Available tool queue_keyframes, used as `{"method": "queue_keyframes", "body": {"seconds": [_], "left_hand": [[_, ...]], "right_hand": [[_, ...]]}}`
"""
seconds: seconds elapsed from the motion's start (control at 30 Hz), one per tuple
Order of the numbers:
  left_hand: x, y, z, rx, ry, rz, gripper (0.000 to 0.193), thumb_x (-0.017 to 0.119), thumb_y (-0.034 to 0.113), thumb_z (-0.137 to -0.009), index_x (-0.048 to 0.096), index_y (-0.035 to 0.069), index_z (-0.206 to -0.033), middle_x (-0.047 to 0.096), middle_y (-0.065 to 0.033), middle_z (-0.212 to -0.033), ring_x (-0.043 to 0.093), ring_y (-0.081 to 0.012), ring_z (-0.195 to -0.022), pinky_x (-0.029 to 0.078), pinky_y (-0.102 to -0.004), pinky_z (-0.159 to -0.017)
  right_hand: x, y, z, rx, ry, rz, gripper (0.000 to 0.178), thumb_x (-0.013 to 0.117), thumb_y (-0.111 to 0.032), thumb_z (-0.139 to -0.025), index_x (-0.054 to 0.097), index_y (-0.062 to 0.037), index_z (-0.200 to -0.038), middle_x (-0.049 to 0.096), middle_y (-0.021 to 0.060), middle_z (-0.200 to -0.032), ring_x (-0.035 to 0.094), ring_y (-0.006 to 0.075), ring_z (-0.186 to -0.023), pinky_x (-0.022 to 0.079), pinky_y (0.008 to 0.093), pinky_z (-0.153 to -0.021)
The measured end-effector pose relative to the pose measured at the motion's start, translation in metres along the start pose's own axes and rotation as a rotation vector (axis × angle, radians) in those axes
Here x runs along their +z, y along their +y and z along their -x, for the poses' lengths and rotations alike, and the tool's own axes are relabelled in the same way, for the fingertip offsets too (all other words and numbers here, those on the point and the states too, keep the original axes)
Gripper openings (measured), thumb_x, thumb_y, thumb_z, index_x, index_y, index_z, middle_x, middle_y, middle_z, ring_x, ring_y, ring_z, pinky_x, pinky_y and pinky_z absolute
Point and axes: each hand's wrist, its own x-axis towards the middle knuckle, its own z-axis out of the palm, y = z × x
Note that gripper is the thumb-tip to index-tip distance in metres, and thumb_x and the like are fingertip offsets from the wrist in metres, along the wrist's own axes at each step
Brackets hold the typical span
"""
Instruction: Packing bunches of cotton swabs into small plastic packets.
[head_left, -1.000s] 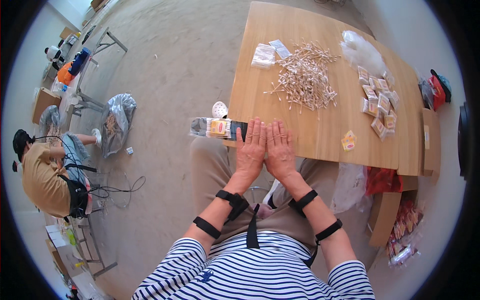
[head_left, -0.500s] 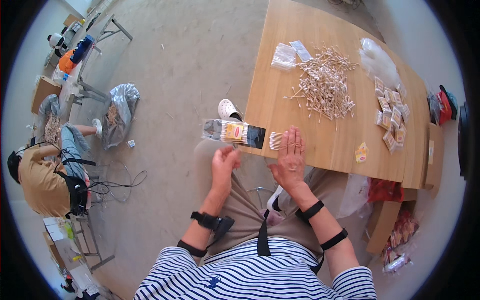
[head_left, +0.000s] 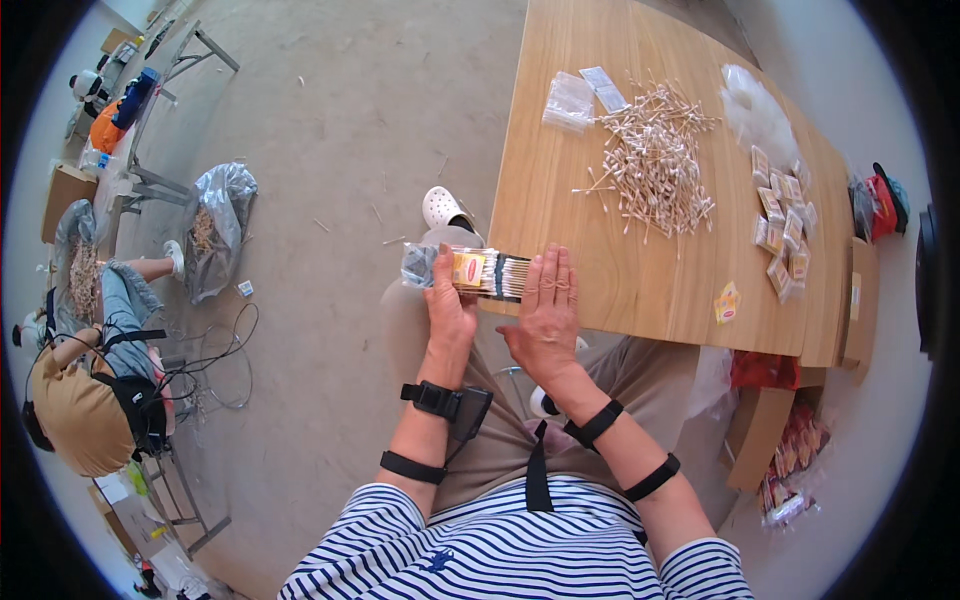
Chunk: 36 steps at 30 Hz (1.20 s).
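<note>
At the table's near left corner, my left hand (head_left: 452, 305) grips a clear plastic packet (head_left: 420, 264) that holds cotton swabs and a yellow card (head_left: 467, 268). The thumb lies on top of it; the other fingers are mostly hidden underneath. Just right of it, a row of loose cotton swabs (head_left: 514, 277) lies on a dark strip at the packet's mouth. My right hand (head_left: 548, 310) is flat with its fingers stretched out together, its edge against the ends of that row. Whether the row has entered the packet, I cannot tell.
A big heap of cotton swabs (head_left: 658, 160) covers the middle of the table (head_left: 560, 200). Clear bags (head_left: 569, 102) lie behind it, filled packets (head_left: 785, 225) at the right, yellow cards (head_left: 727, 302) near the front edge. Another person (head_left: 85, 390) sits at the left.
My left hand has moved up and taken hold of the packet. My right hand has slid left, and the swab row has moved with it from the bare table onto the dark strip.
</note>
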Motion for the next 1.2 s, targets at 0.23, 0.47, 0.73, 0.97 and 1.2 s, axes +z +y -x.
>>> {"method": "queue_keyframes", "body": {"seconds": [0.23, 0.47, 0.73, 0.97, 1.2], "left_hand": [[0.000, -0.003, 0.001, 0.036, 0.004, 0.016, 0.030, 0.069, 0.033, -0.096, 0.060, 0.008, -0.109, 0.065, -0.0019, -0.102, 0.067, -0.0154, -0.095, 0.058, -0.0339, -0.082], [0.001, -0.003, 0.003, 0.080, 0.018, -0.064, 0.027, 0.069, 0.032, -0.096, 0.062, 0.008, -0.107, 0.066, -0.0006, -0.099, 0.067, -0.0142, -0.091, 0.058, -0.0328, -0.081], [0.004, 0.000, 0.003, 0.024, -0.011, 0.009, 0.026, 0.068, 0.030, -0.096, 0.061, 0.008, -0.109, 0.065, 0.0003, -0.099, 0.066, -0.0127, -0.089, 0.056, -0.0317, -0.079], [-0.016, -0.007, -0.015, -0.126, -0.073, 0.119, 0.026, 0.065, 0.032, -0.098, 0.059, 0.009, -0.109, 0.068, -0.0030, -0.100, 0.070, -0.0175, -0.088, 0.059, -0.0346, -0.079], [-0.033, -0.009, -0.026, -0.194, -0.094, 0.129, 0.036, 0.058, 0.039, -0.101, 0.061, 0.006, -0.114, 0.070, -0.0100, -0.108, 0.070, -0.0235, -0.098, 0.058, -0.0398, -0.090]], "right_hand": [[0.005, -0.016, -0.009, -0.001, -0.019, -0.020, 0.097, 0.075, -0.023, -0.073, 0.027, 0.0136, -0.149, 0.020, 0.0323, -0.159, 0.015, 0.0445, -0.152, 0.014, 0.0511, -0.124], [0.031, -0.026, -0.017, -0.029, 0.159, 0.041, 0.071, 0.053, -0.016, -0.087, 0.031, 0.0151, -0.146, 0.024, 0.0331, -0.158, 0.017, 0.0446, -0.151, 0.015, 0.0532, -0.123], [0.013, -0.020, -0.013, -0.040, 0.079, -0.078, 0.101, 0.081, -0.021, -0.066, 0.031, 0.0091, -0.149, 0.027, 0.0269, -0.159, 0.021, 0.0393, -0.151, 0.017, 0.0498, -0.123], [0.013, -0.022, -0.013, -0.008, 0.061, -0.074, 0.094, 0.074, -0.021, -0.073, 0.030, 0.0091, -0.150, 0.027, 0.0271, -0.159, 0.021, 0.0387, -0.151, 0.017, 0.0500, -0.123], [0.025, -0.018, -0.012, -0.039, 0.136, -0.003, 0.091, 0.072, -0.019, -0.074, 0.031, 0.0097, -0.150, 0.027, 0.0288, -0.159, 0.023, 0.0411, -0.151, 0.018, 0.0517, -0.122]]}}
